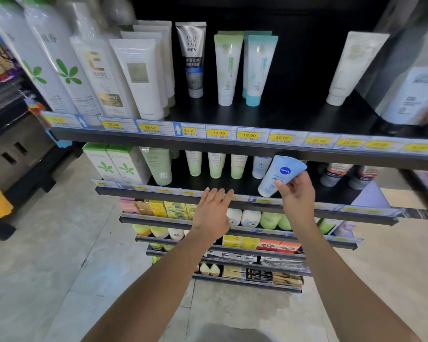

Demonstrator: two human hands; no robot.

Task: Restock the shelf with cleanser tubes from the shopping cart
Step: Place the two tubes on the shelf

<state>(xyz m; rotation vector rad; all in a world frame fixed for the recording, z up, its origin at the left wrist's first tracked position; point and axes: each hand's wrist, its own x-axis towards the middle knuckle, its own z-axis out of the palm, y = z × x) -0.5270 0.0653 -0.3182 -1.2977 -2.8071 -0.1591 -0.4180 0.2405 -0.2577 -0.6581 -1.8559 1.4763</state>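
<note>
Right hand [297, 193] pinches the pale blue cleanser tube [279, 175], tilted, at the second shelf [158, 192]; left hand [214, 208] hovers open-fingered and empty. Stand it cap-down beside the matching tube [261, 166], label outward.

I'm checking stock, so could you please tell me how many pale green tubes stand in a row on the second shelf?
3, side by side, cap down: left, middle, right, left of the blue tube in the right hand. More may hide behind.
</note>
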